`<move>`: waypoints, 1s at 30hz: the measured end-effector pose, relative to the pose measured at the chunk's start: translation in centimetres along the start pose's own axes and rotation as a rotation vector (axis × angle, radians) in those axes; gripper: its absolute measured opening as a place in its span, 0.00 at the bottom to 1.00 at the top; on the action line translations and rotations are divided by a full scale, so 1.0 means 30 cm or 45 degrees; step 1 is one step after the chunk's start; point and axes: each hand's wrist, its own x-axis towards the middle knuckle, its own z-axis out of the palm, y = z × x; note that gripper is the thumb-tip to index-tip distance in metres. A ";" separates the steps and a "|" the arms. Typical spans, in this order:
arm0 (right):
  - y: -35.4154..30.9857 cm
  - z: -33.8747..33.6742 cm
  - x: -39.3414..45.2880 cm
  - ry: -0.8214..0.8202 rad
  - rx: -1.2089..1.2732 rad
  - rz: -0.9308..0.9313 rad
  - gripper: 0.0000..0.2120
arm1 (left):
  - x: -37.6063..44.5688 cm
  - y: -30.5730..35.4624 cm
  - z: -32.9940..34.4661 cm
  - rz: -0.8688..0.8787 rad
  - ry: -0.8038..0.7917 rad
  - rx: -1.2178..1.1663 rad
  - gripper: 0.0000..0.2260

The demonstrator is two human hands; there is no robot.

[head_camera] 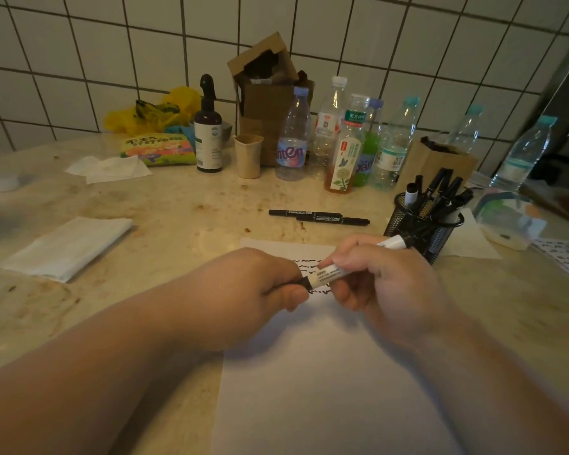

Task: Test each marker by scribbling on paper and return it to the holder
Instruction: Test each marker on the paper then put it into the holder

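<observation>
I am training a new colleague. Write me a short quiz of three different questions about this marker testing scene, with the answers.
1. True or false: the left hand grips the black end of the white marker.
2. How many black markers lie loose on the counter?
3. Where is the mesh holder? A) right of the paper B) left of it C) on it

Key: 1 true; 2 two; 3 A. The right hand holds the barrel.

Both hands, left hand and right hand, grip a white marker above the scribbled paper.
</observation>
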 end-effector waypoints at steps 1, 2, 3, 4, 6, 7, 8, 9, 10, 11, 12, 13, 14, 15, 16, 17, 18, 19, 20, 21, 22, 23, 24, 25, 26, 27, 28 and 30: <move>-0.001 -0.001 -0.001 -0.004 -0.020 -0.034 0.06 | -0.002 0.001 -0.004 0.006 -0.038 -0.027 0.12; -0.003 -0.002 -0.001 -0.021 -0.045 -0.072 0.06 | -0.004 0.003 -0.008 0.017 -0.078 -0.073 0.12; -0.006 -0.002 -0.002 -0.052 -0.070 -0.111 0.05 | -0.006 0.006 -0.012 0.031 -0.119 -0.138 0.12; -0.009 -0.004 -0.004 -0.086 -0.087 -0.149 0.06 | -0.009 0.008 -0.016 0.045 -0.155 -0.208 0.12; -0.015 -0.006 -0.009 -0.135 -0.099 -0.205 0.08 | -0.016 0.007 -0.025 0.066 -0.207 -0.302 0.13; -0.016 -0.007 -0.012 -0.136 -0.105 -0.219 0.08 | -0.017 0.006 -0.029 0.075 -0.228 -0.318 0.13; -0.016 -0.004 -0.015 -0.121 -0.116 -0.226 0.07 | -0.017 0.005 -0.031 0.082 -0.235 -0.310 0.12; -0.017 0.000 -0.018 -0.087 -0.125 -0.225 0.06 | -0.015 0.006 -0.031 0.084 -0.215 -0.269 0.12; -0.016 0.005 -0.019 -0.034 -0.127 -0.217 0.05 | -0.012 0.007 -0.030 0.083 -0.165 -0.196 0.12; -0.013 0.009 -0.019 0.027 -0.128 -0.216 0.06 | -0.010 0.009 -0.028 0.079 -0.097 -0.105 0.13; -0.011 0.013 -0.019 0.089 -0.124 -0.219 0.07 | -0.009 0.013 -0.026 0.075 -0.021 -0.012 0.13; -0.010 0.018 -0.018 0.148 -0.113 -0.226 0.08 | -0.009 0.021 -0.024 0.074 0.057 0.070 0.12; -0.010 0.024 -0.018 0.199 -0.100 -0.228 0.08 | -0.010 0.028 -0.020 0.079 0.133 0.142 0.11; -0.008 0.028 -0.018 0.238 -0.090 -0.227 0.08 | -0.010 0.031 -0.014 0.088 0.199 0.216 0.11; -0.007 0.032 -0.017 0.270 -0.086 -0.222 0.09 | -0.007 0.033 -0.008 0.098 0.255 0.299 0.11; -0.005 0.034 -0.017 0.298 -0.085 -0.218 0.09 | -0.003 0.032 -0.004 0.103 0.298 0.367 0.11; -0.005 0.035 -0.017 0.317 -0.082 -0.214 0.09 | 0.000 0.030 -0.003 0.106 0.317 0.402 0.11; -0.004 0.033 -0.018 0.319 -0.079 -0.217 0.09 | 0.001 0.027 -0.004 0.104 0.302 0.372 0.11; -0.005 0.031 -0.018 0.303 -0.078 -0.226 0.09 | 0.001 0.026 -0.007 0.103 0.252 0.288 0.10; -0.007 0.027 -0.019 0.266 -0.080 -0.236 0.09 | -0.002 0.025 -0.011 0.103 0.196 0.186 0.10; -0.009 0.024 -0.020 0.213 -0.083 -0.240 0.09 | -0.005 0.021 -0.013 0.108 0.165 0.106 0.10; -0.009 0.020 -0.018 0.159 -0.089 -0.239 0.09 | -0.007 0.017 -0.013 0.113 0.162 0.067 0.10; -0.008 0.017 -0.016 0.115 -0.102 -0.239 0.09 | -0.007 0.012 -0.011 0.115 0.181 0.054 0.09; -0.006 0.017 -0.014 0.087 -0.116 -0.247 0.10 | -0.006 0.006 -0.006 0.113 0.214 0.051 0.08; -0.004 0.020 -0.013 0.072 -0.122 -0.256 0.10 | -0.005 0.004 -0.003 0.113 0.262 0.049 0.06; -0.003 0.024 -0.011 0.063 -0.113 -0.260 0.09 | -0.004 0.002 0.002 0.120 0.317 0.048 0.07; -0.002 0.029 -0.010 0.059 -0.090 -0.256 0.09 | -0.002 0.001 0.006 0.136 0.375 0.055 0.08; -0.001 0.029 -0.006 0.066 -0.036 -0.217 0.10 | -0.002 -0.006 0.008 0.201 0.451 0.144 0.11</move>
